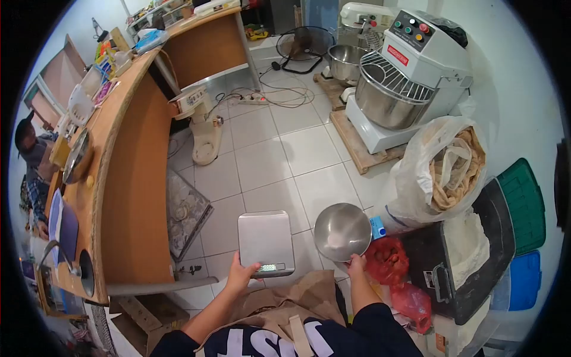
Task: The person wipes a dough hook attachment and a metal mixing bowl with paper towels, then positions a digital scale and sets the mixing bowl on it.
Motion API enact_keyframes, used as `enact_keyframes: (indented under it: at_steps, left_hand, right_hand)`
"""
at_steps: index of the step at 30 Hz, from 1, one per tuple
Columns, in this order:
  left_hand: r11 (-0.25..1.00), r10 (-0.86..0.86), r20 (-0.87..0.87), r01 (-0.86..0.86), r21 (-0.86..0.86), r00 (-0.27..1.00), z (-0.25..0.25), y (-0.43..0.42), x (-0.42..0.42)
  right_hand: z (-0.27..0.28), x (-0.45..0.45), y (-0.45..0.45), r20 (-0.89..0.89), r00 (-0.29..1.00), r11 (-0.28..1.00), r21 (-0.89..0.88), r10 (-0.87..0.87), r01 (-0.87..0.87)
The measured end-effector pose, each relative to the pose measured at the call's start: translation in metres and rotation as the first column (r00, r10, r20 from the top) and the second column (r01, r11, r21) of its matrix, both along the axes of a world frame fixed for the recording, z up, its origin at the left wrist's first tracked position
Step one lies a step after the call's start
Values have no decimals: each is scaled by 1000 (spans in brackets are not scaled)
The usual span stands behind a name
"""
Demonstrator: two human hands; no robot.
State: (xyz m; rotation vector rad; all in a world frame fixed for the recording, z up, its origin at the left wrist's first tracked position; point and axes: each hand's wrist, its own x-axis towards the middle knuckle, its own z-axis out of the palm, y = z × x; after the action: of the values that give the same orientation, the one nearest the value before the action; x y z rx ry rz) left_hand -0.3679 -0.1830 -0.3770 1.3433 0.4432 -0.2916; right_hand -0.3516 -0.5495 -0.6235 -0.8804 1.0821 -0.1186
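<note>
My left hand (240, 274) is closed on the near left edge of a digital kitchen scale (266, 238). Its steel top is bare and its small display is lit, with my thumb lying beside the digits. In my right hand (357, 266) is the near rim of a steel mixing bowl (343, 231), which looks empty; the fingers under it are hidden. A blue and white carton (377, 227) sits just right of the bowl. Red plastic bags (388, 259) lie close to my right hand.
At right stand a black bin (428, 244) with white powder, a large plastic-lined sack (410, 178) and a spiral mixer (392, 89) on a wooden pallet. A wooden counter (134, 178) runs along the left, with another person (35, 149) beyond. Cables (285, 95) cross the tiled floor.
</note>
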Motion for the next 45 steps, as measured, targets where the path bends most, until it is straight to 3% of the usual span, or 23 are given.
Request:
enact_keyframes:
  at_steps: [5,8,11,14,15,16,19,22,25,28,31,33,35,38,41,43,45]
  left_hand:
    - [999,-49,70,50,-9,996,12,-1,-24]
    - [996,-89,128,92,-17,988,22,-3,-35]
    - [992,-87,222,104,-69,971,22,-7,-39]
    - [991,-76,291,104,-82,954,28,-12,-34]
    - [991,-65,282,96,-96,957,32,-13,-32]
    - [990,-56,275,88,-108,960,35,-13,-33]
    - [988,-73,290,108,-106,954,39,-7,-32]
    - [983,-74,229,110,-148,971,53,9,-35]
    - [978,-204,238,210,-1,950,56,42,-32]
    - [913,-178,497,331,-238,849,66,75,-35]
    - [951,-243,395,297,-81,886,77,105,-43]
    - [890,-436,404,316,329,804,68,129,-52]
    - [843,-496,234,399,361,836,109,152,-65]
    - [878,-410,180,333,344,894,65,190,-69]
    - [540,-646,22,437,719,763,63,222,-94]
    - [498,-691,-136,605,621,710,64,260,-125]
    - [571,-561,-285,613,547,777,24,311,-168]
  right_hand:
    - [-46,-17,-6,144,987,997,-1,77,-77]
    - [-1,-15,-3,-193,958,976,92,213,-198]
    - [56,-5,37,-259,966,952,-298,-3,-77]
    - [109,-18,74,165,903,913,-176,396,-369]
    - [152,-22,91,412,788,851,56,457,-523]
    - [200,-25,110,646,642,693,236,412,-682]
    - [281,-39,149,610,400,523,-27,684,-852]
    - [297,-35,168,509,323,455,-156,798,-877]
    - [323,-25,180,578,298,450,-138,760,-882]
    - [368,1,192,663,176,368,-162,728,-915]
    - [430,27,218,724,48,267,-191,688,-945]
    - [472,43,243,759,16,241,-186,650,-953]
    - [508,51,276,782,29,222,-141,623,-965]
    - [532,69,326,748,-101,107,-224,656,-969]
    - [534,85,370,751,-165,27,-237,640,-971]
    - [532,99,386,787,-156,-2,-194,597,-981]
    - [537,120,398,775,-72,112,-181,628,-977]
